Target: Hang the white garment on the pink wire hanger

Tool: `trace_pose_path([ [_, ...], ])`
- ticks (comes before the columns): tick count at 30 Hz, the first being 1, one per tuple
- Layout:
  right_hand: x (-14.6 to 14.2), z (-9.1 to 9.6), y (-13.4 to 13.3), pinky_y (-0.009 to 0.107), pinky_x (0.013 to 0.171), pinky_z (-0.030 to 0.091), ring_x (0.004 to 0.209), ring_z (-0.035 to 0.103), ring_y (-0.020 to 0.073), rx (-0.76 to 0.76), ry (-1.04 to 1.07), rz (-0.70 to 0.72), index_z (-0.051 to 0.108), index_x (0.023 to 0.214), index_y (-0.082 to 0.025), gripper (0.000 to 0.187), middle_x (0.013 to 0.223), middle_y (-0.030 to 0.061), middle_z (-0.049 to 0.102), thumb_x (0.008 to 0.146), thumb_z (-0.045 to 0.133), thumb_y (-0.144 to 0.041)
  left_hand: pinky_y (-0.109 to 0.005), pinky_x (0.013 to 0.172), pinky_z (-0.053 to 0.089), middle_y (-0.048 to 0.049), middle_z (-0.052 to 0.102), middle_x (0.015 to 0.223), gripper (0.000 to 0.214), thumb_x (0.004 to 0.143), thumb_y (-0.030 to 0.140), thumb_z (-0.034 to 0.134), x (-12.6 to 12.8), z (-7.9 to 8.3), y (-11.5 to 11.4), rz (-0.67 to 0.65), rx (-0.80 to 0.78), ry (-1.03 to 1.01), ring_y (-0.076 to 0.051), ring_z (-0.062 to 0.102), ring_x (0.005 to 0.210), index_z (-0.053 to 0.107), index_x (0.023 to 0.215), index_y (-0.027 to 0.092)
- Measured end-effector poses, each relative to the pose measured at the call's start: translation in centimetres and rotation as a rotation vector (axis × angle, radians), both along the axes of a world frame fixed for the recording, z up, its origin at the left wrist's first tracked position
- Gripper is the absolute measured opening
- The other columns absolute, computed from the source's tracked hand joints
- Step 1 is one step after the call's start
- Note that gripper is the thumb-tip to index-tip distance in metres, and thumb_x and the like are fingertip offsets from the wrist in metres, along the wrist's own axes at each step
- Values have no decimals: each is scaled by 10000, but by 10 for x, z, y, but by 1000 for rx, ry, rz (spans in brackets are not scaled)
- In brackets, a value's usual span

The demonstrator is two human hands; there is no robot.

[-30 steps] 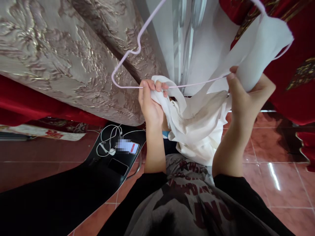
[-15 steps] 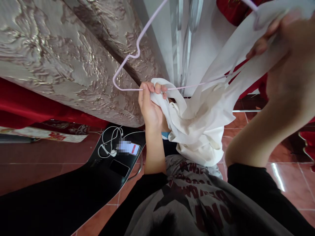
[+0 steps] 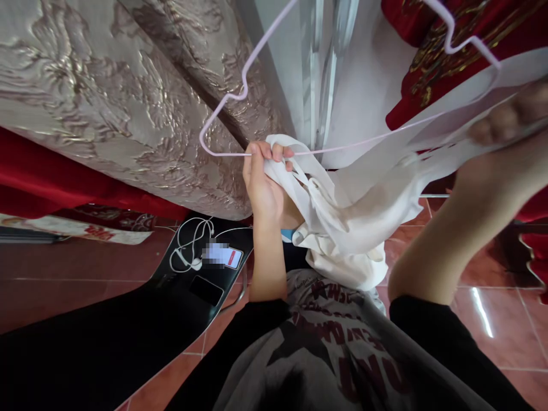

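My left hand (image 3: 264, 185) sits in the middle of the frame. Its fingers are closed over the bottom bar of a pale pink wire hanger (image 3: 226, 154), and a bunch of the white garment (image 3: 355, 222) is pinched in the same grip. The hanger runs from a bent corner left of that hand up towards the top of the frame, and its other shoulder shows at the upper right. The garment hangs down from my left fist in loose folds at centre frame, just above my grey printed shirt (image 3: 342, 342). A strip of it is drawn tight up to the right edge. My right hand (image 3: 505, 123) is there, blurred. Its fingers look curled onto the cloth just below the hanger's right shoulder. Behind the hanger, a beige embossed curtain (image 3: 107, 97) fills the upper left, and red cloth (image 3: 454, 51) hangs at the upper right. At lower left a black chair (image 3: 180, 297) stands on the red tiled floor (image 3: 471, 257), with a phone (image 3: 225, 256) and a coiled white cable (image 3: 188, 245) on its seat.
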State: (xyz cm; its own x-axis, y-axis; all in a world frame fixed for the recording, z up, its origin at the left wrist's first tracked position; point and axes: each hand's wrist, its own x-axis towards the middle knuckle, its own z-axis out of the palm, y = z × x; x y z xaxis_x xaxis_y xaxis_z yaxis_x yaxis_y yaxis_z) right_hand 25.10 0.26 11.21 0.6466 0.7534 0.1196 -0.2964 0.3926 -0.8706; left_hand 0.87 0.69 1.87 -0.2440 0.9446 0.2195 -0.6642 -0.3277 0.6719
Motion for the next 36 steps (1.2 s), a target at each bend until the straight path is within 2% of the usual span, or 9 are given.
trace_pose_path([
  [2, -29, -16, -5, 194, 423, 22, 382, 138, 10, 80, 28, -86, 498, 801, -145, 360, 512, -84, 234, 1047, 242, -201, -202, 576, 472, -7, 415, 719, 399, 1109, 314, 341, 0, 0, 0, -18, 6, -4, -143, 597, 732, 459, 749, 188],
  [5, -56, -36, -3, 189, 430, 94, 427, 259, 22, 243, -172, 21, 535, 947, -116, 133, 564, -51, 452, 985, 420, -170, -197, 568, 455, -6, 422, 729, 364, 1100, 300, 381, -2, 2, -1, -9, -11, 3, -141, 602, 747, 461, 762, 192],
  [11, -27, -30, 2, 185, 463, 114, 433, 244, 6, 229, 66, -249, 467, 996, -155, 230, 634, -62, 355, 1042, 252, -223, -205, 544, 439, -20, 446, 734, 353, 1082, 333, 449, -7, 4, -4, 8, -62, 51, -167, 625, 786, 480, 757, 200],
  [14, -15, -33, -10, 201, 479, 109, 431, 206, 14, 163, 239, -354, 480, 915, -173, 295, 648, -47, 299, 922, 191, -115, -203, 552, 455, -19, 440, 749, 353, 1089, 324, 422, -3, 2, -4, -12, -29, 29, -162, 629, 791, 481, 766, 196],
  [19, -39, -49, -29, 236, 466, 122, 483, 322, 53, 47, -142, 8, 600, 782, -156, 217, 674, 15, 529, 636, 453, -93, -206, 534, 454, -18, 440, 735, 356, 1092, 299, 404, 3, -3, -1, -37, 12, -15, -160, 637, 776, 499, 765, 195],
  [24, -73, -64, -15, 218, 666, 464, 721, 505, 75, 39, -640, 314, 628, 922, -182, 134, 911, 14, 641, 834, 530, -198, -220, 520, 441, -25, 457, 730, 347, 1064, 330, 498, -1, 0, -1, -12, -36, 12, -174, 642, 788, 510, 741, 202],
  [30, -91, -97, 10, 357, 1070, 504, 1041, 592, 135, 69, -823, 305, 572, 1062, -222, 206, 1059, 37, 611, 980, 479, -386, -207, 498, 400, -62, 581, 804, 310, 1022, 372, 583, -17, -3, 1, -53, -34, 128, -212, 670, 927, 575, 768, 194],
  [33, -89, -102, 9, 357, 1084, 497, 1051, 591, 131, 83, -800, 233, 552, 1084, -219, 226, 1058, 36, 596, 982, 498, -414, -193, 458, 360, -77, 692, 947, 197, 998, 172, 572, -39, -10, 3, -92, -118, 45, -197, 675, 963, 660, 823, 192],
  [36, -82, -99, 9, 360, 1064, 510, 1082, 585, 145, 66, -760, 209, 555, 1066, -217, 266, 1044, 37, 589, 941, 573, -451, -140, 442, 384, -35, 734, 1106, 426, 943, -74, 384, -74, -11, 0, -69, -200, -85, -116, 666, 1003, 698, 907, 212],
])
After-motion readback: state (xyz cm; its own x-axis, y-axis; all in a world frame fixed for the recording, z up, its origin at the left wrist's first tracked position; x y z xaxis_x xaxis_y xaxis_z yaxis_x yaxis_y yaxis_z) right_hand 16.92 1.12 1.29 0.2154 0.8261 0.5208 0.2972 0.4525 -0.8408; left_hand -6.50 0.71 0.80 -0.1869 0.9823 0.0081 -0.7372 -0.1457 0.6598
